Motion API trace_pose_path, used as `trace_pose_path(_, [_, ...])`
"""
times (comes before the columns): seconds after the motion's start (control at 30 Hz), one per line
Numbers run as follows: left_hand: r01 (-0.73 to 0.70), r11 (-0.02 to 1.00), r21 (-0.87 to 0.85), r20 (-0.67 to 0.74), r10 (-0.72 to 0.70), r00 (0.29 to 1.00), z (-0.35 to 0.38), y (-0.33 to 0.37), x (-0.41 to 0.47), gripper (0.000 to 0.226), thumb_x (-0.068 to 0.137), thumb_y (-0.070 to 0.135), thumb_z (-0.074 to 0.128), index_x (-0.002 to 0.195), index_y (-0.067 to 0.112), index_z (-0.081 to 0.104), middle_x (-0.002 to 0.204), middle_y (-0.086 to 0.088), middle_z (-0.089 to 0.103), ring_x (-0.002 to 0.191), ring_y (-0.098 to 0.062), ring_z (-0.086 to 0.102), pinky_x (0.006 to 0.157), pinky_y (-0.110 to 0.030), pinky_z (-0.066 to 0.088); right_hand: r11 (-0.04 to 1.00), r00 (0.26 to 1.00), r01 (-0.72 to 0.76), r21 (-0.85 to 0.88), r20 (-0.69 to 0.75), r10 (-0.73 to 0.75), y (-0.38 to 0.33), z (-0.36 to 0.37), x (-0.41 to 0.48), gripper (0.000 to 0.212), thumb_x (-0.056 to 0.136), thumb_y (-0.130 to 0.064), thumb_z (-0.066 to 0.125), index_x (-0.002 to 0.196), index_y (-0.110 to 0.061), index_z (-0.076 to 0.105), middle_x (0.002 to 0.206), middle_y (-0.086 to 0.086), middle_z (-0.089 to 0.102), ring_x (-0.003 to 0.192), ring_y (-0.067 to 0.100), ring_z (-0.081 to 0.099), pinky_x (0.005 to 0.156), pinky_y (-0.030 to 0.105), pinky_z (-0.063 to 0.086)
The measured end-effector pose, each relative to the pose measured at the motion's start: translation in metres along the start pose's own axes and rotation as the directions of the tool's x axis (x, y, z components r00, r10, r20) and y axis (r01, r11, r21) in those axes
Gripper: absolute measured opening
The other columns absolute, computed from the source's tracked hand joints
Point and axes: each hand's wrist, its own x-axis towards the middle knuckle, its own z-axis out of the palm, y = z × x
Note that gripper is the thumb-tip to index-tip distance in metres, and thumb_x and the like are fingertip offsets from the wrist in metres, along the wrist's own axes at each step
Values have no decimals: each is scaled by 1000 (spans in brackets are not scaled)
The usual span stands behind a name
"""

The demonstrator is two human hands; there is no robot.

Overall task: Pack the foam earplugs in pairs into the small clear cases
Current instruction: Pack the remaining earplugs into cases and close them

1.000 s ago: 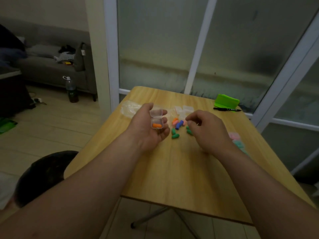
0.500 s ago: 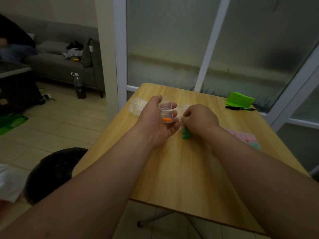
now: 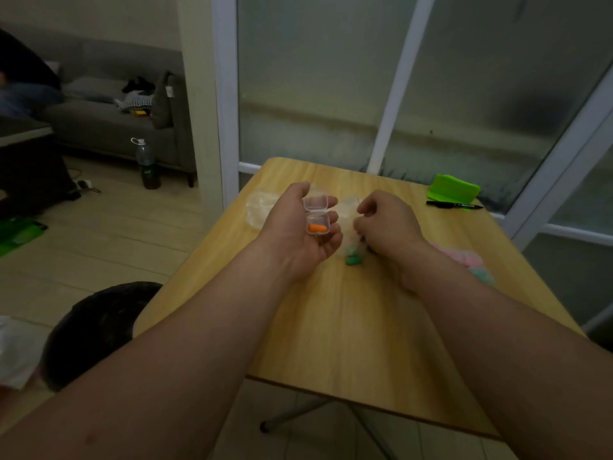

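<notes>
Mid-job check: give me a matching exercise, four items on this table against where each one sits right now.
Things:
1. orange foam earplug
2. small clear hinged case
3. black pen
4. green foam earplugs

Places:
A. on the wooden table between the wrists
B. inside the open case
C. beside the bright green box
D. cradled in the left hand

Pairs: 1-B, 2-D, 3-C, 4-A

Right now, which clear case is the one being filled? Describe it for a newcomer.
Start at the wooden table, then the left hand raised over it. The clear case sits in its fingers, lid flipped open, one orange earplug inside, unlike the empty cases lying flat.
</notes>
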Motion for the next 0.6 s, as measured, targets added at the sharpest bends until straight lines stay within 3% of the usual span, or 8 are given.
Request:
trace_pose_path(0.1, [6,1000,19,15,-6,1000,2,-3,-2,51,107,47,42,128,6,65,81,-7,56,67,-17,52,65,-29,47,998,998,-6,57,-55,9,5,-11,1,18,89,-19,76,102,-28,68,94,-8,67,83,15,68,60,30,52])
trace_pose_path(0.17, [17,999,35,19,-18,1000,5,-6,-1,49,107,47,42,122,8,66,79,-7,56,67,-17,51,66,-30,46,997,998,-21,71,-62,26,11,-16,-1,20,89,-18,78,106,-25,71,100,-5,69,90,15,66,60,24,44])
trace_pose_path(0.33, [28,998,53,13,-28,1000,10,-13,-2,46,107,46,41,121,8,64,76,-7,55,65,-17,48,65,-30,45,986,996,-85,145,-20,89,28,-14,-12,14,89,-18,80,101,-24,77,106,-3,76,103,20,71,91,38,59])
trace_pose_path(0.6, [13,1000,26,-35,-12,999,5,-9,1,45,107,46,42,118,9,65,77,-7,54,67,-18,48,66,-30,46,992,999,-54,112,8,53,13,-11,-9,5,95,-24,77,91,-23,77,92,-7,75,92,14,69,86,39,58])
